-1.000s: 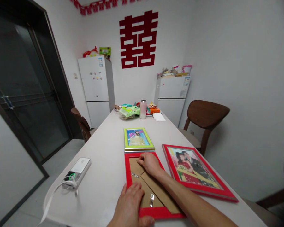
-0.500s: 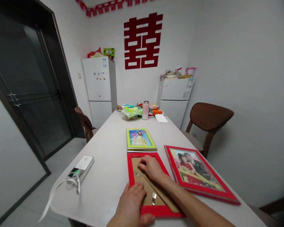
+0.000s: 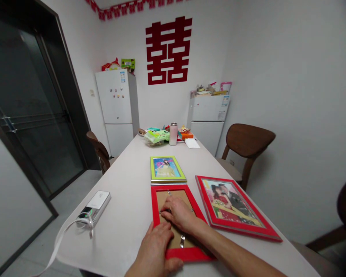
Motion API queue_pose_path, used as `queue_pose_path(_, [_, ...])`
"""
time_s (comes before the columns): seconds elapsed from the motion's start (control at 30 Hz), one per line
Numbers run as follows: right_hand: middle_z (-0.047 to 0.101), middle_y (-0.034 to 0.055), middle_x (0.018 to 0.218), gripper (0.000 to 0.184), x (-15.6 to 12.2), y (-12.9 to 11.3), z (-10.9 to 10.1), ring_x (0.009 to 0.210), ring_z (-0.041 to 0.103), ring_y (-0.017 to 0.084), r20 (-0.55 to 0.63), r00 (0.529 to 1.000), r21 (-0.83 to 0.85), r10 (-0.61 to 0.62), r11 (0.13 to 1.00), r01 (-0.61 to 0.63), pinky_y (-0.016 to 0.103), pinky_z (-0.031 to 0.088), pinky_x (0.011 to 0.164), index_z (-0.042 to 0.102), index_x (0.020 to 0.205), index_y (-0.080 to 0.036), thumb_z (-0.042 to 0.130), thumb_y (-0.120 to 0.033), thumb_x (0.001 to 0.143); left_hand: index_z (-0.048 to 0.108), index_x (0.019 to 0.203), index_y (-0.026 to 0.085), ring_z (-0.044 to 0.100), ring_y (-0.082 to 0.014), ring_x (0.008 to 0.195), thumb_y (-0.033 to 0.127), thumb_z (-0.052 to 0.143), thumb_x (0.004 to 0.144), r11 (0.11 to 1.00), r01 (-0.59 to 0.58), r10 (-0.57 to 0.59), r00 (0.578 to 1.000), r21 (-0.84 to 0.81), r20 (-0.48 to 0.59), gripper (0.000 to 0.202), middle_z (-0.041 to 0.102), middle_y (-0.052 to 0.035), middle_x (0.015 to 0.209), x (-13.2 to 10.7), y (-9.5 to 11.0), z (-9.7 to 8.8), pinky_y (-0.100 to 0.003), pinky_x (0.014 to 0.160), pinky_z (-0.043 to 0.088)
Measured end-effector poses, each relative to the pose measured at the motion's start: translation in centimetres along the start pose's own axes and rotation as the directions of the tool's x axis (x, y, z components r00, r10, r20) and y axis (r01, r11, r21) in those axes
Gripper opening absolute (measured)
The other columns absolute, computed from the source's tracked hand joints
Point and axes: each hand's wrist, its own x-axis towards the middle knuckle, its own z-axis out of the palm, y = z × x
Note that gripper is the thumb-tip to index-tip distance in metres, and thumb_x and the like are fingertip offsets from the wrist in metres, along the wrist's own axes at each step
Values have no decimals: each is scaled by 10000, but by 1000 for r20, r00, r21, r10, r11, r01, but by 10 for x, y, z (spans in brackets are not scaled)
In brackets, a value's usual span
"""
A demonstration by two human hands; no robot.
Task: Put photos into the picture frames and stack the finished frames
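Note:
A red picture frame lies face down on the table, its brown backing board showing. My left hand holds the near left corner, fingers over the left rail and thumb on the near rail. My right hand reaches across the board with bent fingers at a small metal clip by the left rail; the fingertips partly cover it. Another metal clip is near the bottom, and one shows at the top. Part of the board is hidden under my right hand and forearm.
A green picture frame lies just beyond, and another red frame with a photo lies to the right. A power bank with a white cable is at left. A pink bottle and snack bags stand farther back.
My right hand has moved from the upper part of the board down and left to the left-side clip, uncovering the top clip. My left hand stays at the corner. The view has shifted slightly.

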Motion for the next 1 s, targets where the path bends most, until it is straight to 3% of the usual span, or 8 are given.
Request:
queue_pose_path(0.13, [567,34,826,207,-33,-2,-15,811,478,146,-14,998,44,-60,997,61,264,355,728,637,828,-220,438,-220,770,580,934,157,414,-248,1119,325,668,561,1000,-8,8,1000,-24,-8,419,479,-111,1212,-1,-1,0,-417,976,243])
queue_pose_path(0.3, [542,34,895,195,-77,-7,-30,843,451,166,59,982,39,-178,984,176,316,340,764,636,786,-247,455,-192,735,598,850,168,420,-254,1114,295,678,544,1000,-6,6,1000,-15,-19,340,491,-103,1202,0,-3,4,-430,979,233])
queue_pose_path(0.53, [550,39,993,226,-90,-10,-36,918,448,191,85,979,55,-183,982,179,350,341,818,618,888,-265,463,-220,730,607,819,160,429,-268,1105,306,675,540,1000,9,-9,1000,10,13,322,503,-120,1185,1,1,0,-445,976,234])
queue_pose_path(0.63, [543,66,1033,270,-92,-4,-32,966,458,202,6,993,135,-114,984,112,361,354,846,601,954,-245,462,-224,724,582,890,154,398,-274,1132,332,676,533,998,-12,12,1000,63,-4,409,476,-139,1208,3,4,9,-477,989,183])
queue_pose_path(0.73, [533,96,1083,289,-93,13,-28,1023,457,218,-176,978,289,115,955,-61,381,352,881,599,974,-211,443,-267,738,553,945,142,377,-279,1148,297,665,544,994,-62,63,998,90,-16,444,462,-155,1217,6,6,22,-497,993,163])
queue_pose_path(0.83, [547,90,1085,323,-94,32,-33,1022,475,232,-333,829,551,449,806,-216,395,351,892,599,971,-205,473,-354,714,521,974,153,408,-274,1123,238,610,597,988,-141,144,988,58,-56,397,494,-141,1186,5,7,22,-513,984,191])
queue_pose_path(0.93, [600,75,996,365,-96,34,-39,949,527,230,-305,645,838,701,519,-168,375,414,815,585,975,-200,498,-408,688,519,879,183,449,-266,1079,279,558,663,980,-197,187,967,-40,-173,240,533,-122,1132,3,14,10,-508,967,239])
queue_pose_path(1.0, [627,67,916,369,-97,20,-35,891,555,222,-166,674,952,720,296,-82,354,446,747,575,977,-196,494,-424,698,497,794,201,447,-261,1079,351,506,711,957,-220,160,943,-187,-290,172,523,-123,1136,2,24,3,-468,937,307])
